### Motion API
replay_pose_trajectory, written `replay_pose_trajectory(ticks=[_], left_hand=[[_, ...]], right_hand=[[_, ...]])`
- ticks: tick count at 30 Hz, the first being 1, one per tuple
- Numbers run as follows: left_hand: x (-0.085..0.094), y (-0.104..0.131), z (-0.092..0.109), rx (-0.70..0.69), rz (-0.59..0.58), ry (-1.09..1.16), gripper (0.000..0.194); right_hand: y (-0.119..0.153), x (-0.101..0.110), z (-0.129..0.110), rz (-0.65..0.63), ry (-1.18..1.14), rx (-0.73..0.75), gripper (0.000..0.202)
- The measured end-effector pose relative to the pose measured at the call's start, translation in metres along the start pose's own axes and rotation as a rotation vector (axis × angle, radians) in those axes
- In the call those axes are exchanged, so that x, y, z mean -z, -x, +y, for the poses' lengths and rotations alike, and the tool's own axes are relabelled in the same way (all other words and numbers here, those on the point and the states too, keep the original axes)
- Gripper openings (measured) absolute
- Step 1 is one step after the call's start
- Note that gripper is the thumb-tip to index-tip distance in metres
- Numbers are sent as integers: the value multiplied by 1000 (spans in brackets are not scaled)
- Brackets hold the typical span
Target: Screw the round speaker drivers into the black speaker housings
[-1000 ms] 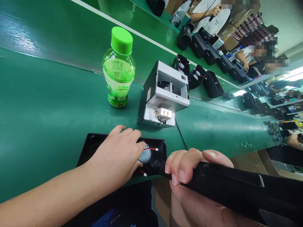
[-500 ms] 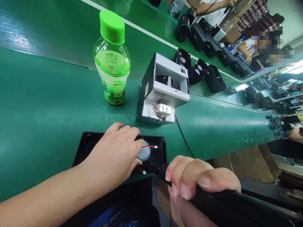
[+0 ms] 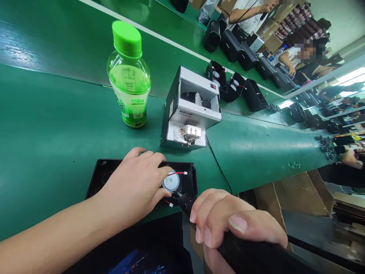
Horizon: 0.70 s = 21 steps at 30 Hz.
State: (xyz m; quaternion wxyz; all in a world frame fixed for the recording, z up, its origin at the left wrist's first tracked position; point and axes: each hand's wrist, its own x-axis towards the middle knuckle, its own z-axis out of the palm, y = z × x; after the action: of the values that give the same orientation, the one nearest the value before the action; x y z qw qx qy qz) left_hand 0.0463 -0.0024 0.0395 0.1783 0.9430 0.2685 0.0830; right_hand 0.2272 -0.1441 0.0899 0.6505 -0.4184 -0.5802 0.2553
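A black speaker panel (image 3: 188,179) lies flat on the green table, with a round grey speaker magnet (image 3: 171,182) and red wires ending in white plugs. Across the panel's middle, my left hand (image 3: 142,177) has its fingers curled toward the far edge, with thumb and forefinger beside the magnet. Part of the panel is hidden beneath that hand. My right hand (image 3: 236,220) is wrapped round a black electric screwdriver (image 3: 186,203). The screwdriver slants in from the lower right, its front end beside the magnet's lower right rim; the exact tip contact is unclear.
Beyond the panel stand a green-capped drink bottle (image 3: 128,80) and a silver and black WEIXIN machine (image 3: 189,110), with a black cable (image 3: 218,163) running from it. Black speaker housings (image 3: 253,95) line the back right. A cardboard box (image 3: 302,194) sits lower right. Other people work farther off.
The camera view has shifted slightly, so the scene sits a little farther left. My right hand and the screwdriver have moved slightly left toward the magnet. My left hand stays on the panel.
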Motion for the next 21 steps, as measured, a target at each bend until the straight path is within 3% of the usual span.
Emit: replay_pose_trajectory(ticks=[12,15,19,21], left_hand=[[5,-3,1,32,-69,-21,40],[4,-1,3,28,-54,-18,41],[0,2,5,19,-16,-4,39],[-1,3,5,14,-1,-5,38]], right_hand=[[-6,2,-2,-21,-48,-9,33],[-4,1,1,-14,-45,-50,31],[-2,2,9,101,-67,-35,28],[-5,9,10,54,-61,-41,29]])
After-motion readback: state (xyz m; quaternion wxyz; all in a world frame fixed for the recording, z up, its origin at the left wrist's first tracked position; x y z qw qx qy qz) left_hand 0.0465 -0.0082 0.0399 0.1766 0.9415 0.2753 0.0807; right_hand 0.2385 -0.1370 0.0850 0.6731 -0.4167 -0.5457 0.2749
